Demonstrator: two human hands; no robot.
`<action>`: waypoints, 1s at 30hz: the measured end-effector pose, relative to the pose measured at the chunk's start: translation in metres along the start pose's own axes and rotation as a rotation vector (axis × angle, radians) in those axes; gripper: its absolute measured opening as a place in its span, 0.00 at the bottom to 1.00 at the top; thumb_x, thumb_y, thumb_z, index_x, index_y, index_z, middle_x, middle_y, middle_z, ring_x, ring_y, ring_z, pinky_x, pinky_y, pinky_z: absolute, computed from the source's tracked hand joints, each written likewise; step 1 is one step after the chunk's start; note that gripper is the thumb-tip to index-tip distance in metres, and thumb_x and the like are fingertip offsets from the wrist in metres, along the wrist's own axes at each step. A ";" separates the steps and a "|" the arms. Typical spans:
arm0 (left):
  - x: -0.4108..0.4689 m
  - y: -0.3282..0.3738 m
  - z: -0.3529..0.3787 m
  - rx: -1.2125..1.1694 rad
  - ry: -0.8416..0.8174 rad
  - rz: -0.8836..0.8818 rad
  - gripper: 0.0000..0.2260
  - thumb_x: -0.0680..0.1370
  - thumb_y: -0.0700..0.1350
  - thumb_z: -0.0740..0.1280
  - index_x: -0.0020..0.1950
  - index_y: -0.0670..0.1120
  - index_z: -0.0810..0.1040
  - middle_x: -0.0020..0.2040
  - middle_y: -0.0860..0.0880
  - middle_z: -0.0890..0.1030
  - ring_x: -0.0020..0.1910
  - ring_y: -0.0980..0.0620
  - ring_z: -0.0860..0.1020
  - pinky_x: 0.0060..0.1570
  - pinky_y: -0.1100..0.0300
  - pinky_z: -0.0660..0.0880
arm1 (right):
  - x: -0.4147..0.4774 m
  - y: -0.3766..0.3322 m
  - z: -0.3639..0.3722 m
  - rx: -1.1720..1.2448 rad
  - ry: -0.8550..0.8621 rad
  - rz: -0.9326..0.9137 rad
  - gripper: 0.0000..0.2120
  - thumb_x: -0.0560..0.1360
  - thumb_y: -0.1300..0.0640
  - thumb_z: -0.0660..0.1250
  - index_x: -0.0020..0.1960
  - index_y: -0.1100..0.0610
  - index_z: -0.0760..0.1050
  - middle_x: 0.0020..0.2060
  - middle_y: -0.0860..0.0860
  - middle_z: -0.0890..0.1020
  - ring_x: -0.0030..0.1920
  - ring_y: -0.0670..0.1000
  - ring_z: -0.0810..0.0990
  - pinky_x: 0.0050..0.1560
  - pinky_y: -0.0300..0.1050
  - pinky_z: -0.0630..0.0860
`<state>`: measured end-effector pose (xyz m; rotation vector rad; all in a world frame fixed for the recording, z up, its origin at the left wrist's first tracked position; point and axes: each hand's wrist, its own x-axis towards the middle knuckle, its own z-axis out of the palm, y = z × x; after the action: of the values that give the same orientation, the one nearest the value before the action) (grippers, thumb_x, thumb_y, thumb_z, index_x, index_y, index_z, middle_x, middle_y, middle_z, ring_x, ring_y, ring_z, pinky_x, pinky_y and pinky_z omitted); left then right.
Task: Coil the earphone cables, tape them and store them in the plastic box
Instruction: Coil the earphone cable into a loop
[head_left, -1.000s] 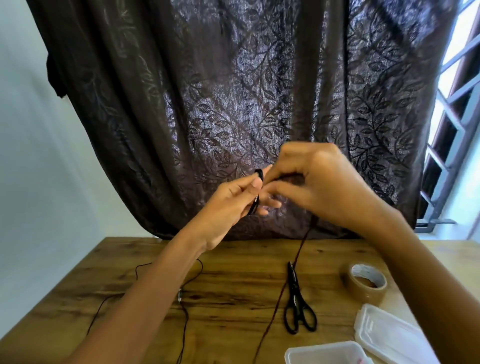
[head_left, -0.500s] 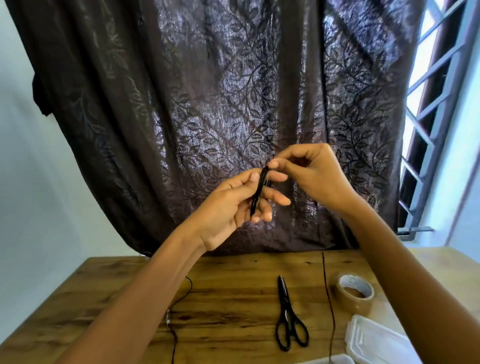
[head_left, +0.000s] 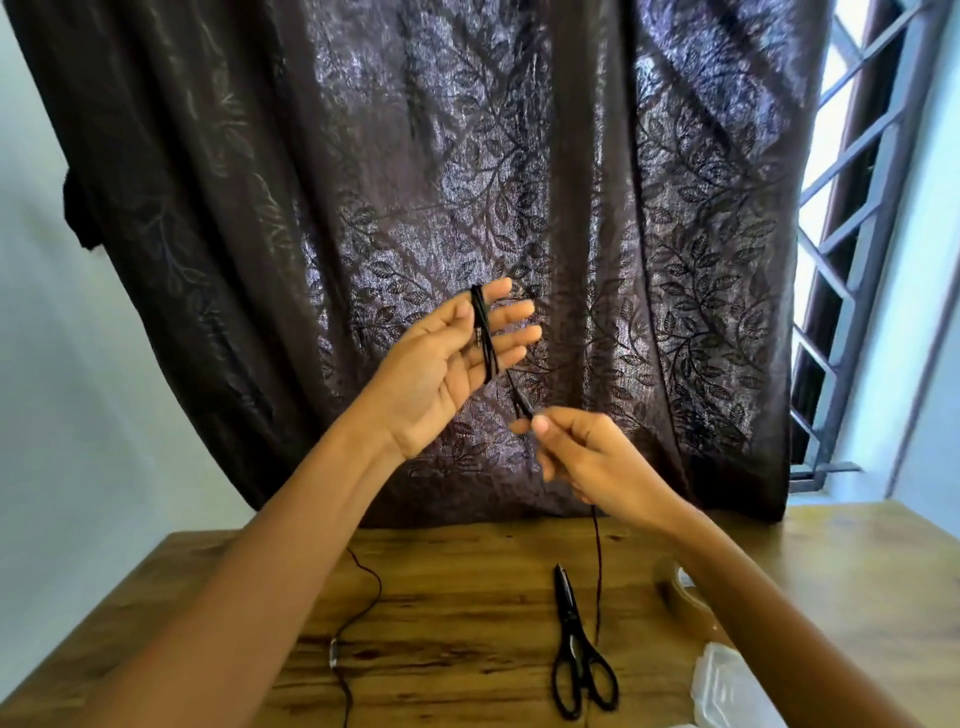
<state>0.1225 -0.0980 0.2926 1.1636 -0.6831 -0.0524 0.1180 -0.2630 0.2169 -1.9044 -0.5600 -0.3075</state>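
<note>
My left hand (head_left: 447, 364) is raised palm up with its fingers straight, and a black earphone cable (head_left: 483, 338) is wound in several loops around those fingers, the plug lying against them. My right hand (head_left: 582, 452) is lower and to the right, pinching the same cable between thumb and forefinger. From that hand the loose cable (head_left: 598, 571) hangs down to the wooden table. A second dark earphone cable (head_left: 358, 613) lies on the table at the left. The clear plastic box (head_left: 727, 686) sits at the bottom right. The brown tape roll (head_left: 680, 592) is partly hidden behind my right forearm.
Black scissors (head_left: 576, 649) lie on the wooden table (head_left: 467, 623) in front of me, handles toward me. A dark leaf-patterned curtain (head_left: 415, 208) hangs behind the table, with a barred window (head_left: 852, 208) to the right.
My right hand dropped from beside the left fingers to below them, drawing the cable down. My left hand opened its fingers and shifted left. The camera tilted up slightly.
</note>
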 end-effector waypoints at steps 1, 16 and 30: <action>0.000 0.001 -0.002 0.011 0.022 0.000 0.16 0.82 0.41 0.49 0.65 0.41 0.71 0.57 0.44 0.80 0.55 0.47 0.80 0.56 0.57 0.77 | -0.004 0.003 0.002 -0.046 -0.008 0.005 0.11 0.80 0.58 0.57 0.54 0.61 0.76 0.26 0.48 0.74 0.18 0.41 0.66 0.21 0.29 0.61; -0.003 0.001 -0.003 0.067 0.085 -0.046 0.16 0.82 0.44 0.49 0.65 0.43 0.70 0.60 0.46 0.79 0.58 0.50 0.78 0.60 0.58 0.73 | -0.018 -0.070 -0.013 -0.568 0.230 -0.525 0.07 0.73 0.54 0.69 0.47 0.56 0.82 0.38 0.45 0.82 0.36 0.45 0.79 0.38 0.44 0.78; -0.016 0.012 0.027 0.120 -0.203 0.001 0.24 0.77 0.57 0.48 0.49 0.41 0.75 0.31 0.47 0.79 0.23 0.55 0.74 0.41 0.55 0.80 | 0.050 -0.108 -0.063 -0.325 0.159 -0.548 0.12 0.65 0.47 0.71 0.42 0.54 0.82 0.36 0.55 0.84 0.38 0.59 0.81 0.42 0.56 0.79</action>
<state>0.0922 -0.1099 0.3015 1.2842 -0.8752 -0.1314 0.1075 -0.2755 0.3508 -1.9802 -0.9653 -0.9435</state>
